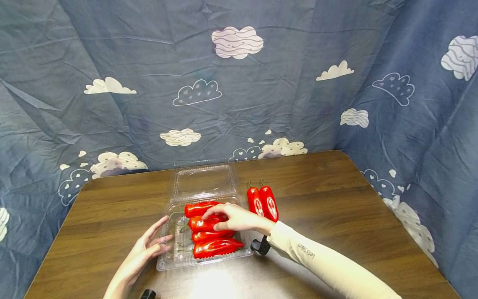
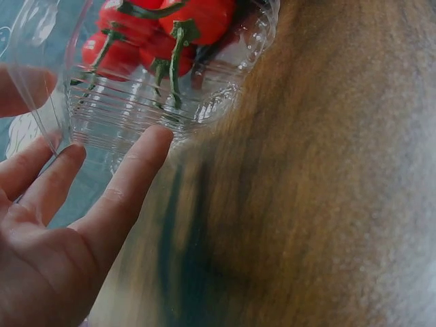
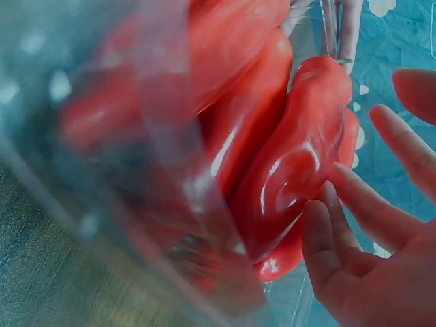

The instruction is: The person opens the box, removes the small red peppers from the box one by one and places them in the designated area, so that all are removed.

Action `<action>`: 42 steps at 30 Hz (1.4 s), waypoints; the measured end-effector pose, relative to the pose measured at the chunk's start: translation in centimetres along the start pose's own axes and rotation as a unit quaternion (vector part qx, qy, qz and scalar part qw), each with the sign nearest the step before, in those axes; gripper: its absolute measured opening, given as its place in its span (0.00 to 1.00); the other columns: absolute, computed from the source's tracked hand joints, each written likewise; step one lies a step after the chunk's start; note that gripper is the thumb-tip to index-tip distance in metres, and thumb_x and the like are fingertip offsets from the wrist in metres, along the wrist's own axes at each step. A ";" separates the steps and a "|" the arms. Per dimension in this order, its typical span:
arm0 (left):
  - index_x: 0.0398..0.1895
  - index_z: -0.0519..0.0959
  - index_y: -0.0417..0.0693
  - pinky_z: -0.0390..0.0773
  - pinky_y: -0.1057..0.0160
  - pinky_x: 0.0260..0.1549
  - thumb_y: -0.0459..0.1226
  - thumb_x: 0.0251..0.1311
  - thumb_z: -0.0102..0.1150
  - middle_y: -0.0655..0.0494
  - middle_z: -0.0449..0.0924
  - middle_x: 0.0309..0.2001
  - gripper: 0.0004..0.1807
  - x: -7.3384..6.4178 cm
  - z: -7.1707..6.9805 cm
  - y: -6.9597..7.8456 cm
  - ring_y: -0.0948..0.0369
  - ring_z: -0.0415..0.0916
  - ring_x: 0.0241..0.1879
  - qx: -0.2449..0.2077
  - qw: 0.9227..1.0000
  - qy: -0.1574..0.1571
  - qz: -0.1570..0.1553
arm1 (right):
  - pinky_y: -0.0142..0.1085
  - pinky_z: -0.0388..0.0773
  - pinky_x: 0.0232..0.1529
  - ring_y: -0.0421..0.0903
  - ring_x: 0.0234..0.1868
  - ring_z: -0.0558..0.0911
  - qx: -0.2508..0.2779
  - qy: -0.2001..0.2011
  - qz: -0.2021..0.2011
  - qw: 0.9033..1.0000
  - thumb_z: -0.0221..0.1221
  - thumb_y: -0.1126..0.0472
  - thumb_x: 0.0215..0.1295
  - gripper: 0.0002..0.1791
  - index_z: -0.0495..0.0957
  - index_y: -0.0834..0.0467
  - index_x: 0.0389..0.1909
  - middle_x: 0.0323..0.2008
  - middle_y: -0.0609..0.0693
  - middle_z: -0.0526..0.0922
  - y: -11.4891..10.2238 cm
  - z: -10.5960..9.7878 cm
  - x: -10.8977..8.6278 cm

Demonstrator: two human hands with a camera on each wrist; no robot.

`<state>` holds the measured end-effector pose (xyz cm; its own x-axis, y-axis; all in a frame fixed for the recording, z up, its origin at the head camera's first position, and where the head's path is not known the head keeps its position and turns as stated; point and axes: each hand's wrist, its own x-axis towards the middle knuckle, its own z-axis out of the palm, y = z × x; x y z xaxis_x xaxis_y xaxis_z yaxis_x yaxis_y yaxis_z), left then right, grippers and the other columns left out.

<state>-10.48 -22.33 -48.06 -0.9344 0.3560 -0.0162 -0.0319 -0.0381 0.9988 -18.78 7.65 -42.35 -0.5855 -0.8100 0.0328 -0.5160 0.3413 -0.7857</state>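
Head view: four long red peppers [image 1: 216, 248] lie in a row inside a clear plastic container [image 1: 203, 262], which stands on the wooden table [image 1: 317, 187]. Their skins are smooth and glossy with bright highlights, and their bodies run across the container, thin green stems toward its left side. The hinged clear lid [image 1: 203, 180] lies folded back behind the container. Two more red peppers [image 1: 269, 203] rest side by side on the table just right of the container, stems pointing away from the person, with pale reflections on their skins.

The right hand [image 1: 231, 218] reaches in over the container from its right side, back upward, below a cream sleeve [image 1: 321, 261]. Its fingers are spread and loosely bent, touching the second pepper from the back; blurred plastic veils part of the right wrist view, so how firmly they press is hard to judge. The left hand [image 1: 143, 245] is at the container's left side, its fingers apart and nearly straight against the clear wall.
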 end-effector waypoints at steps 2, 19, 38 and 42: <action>0.74 0.47 0.38 0.76 0.60 0.51 0.25 0.65 0.45 0.64 0.52 0.69 0.35 0.0 0.0 0.0 0.58 0.71 0.57 -0.003 1.000 -0.002 -0.002 | 0.32 0.69 0.50 0.42 0.46 0.73 -0.021 0.000 -0.001 1.000 0.60 0.69 0.58 0.18 0.79 0.59 0.51 0.50 0.49 0.80 0.0 0.0 -0.1; 0.74 0.47 0.39 0.76 0.60 0.50 0.25 0.65 0.44 0.76 0.58 0.66 0.34 0.0 -0.2 0.0 0.55 0.73 0.56 -0.003 1.000 -0.007 0.003 | 0.32 0.72 0.49 0.46 0.57 0.69 0.005 -0.005 0.020 1.000 0.58 0.71 0.59 0.18 0.81 0.58 0.50 0.55 0.54 0.73 0.0 0.1 -0.6; 0.74 0.47 0.40 0.76 0.62 0.50 0.24 0.63 0.45 0.78 0.57 0.66 0.36 -0.1 -0.1 0.0 0.57 0.72 0.56 -0.002 1.000 -0.004 0.000 | 0.30 0.71 0.43 0.40 0.41 0.72 0.048 0.015 0.041 0.998 0.58 0.75 0.56 0.23 0.81 0.52 0.50 0.47 0.44 0.78 0.4 0.9 -1.0; 0.74 0.48 0.41 0.76 0.62 0.50 0.24 0.64 0.45 0.78 0.58 0.66 0.36 -0.2 -0.2 0.0 0.57 0.73 0.56 0.000 1.000 -0.006 0.004 | 0.31 0.75 0.42 0.39 0.40 0.76 0.073 0.022 0.033 0.997 0.56 0.77 0.54 0.24 0.80 0.56 0.50 0.47 0.46 0.78 0.3 0.9 -1.0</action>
<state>-10.36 -22.63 -48.06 -0.9306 0.3659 -0.0084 -0.0254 -0.0415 0.9988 -17.80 8.09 -43.23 -0.6435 -0.7655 0.0030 -0.3814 0.3172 -0.8683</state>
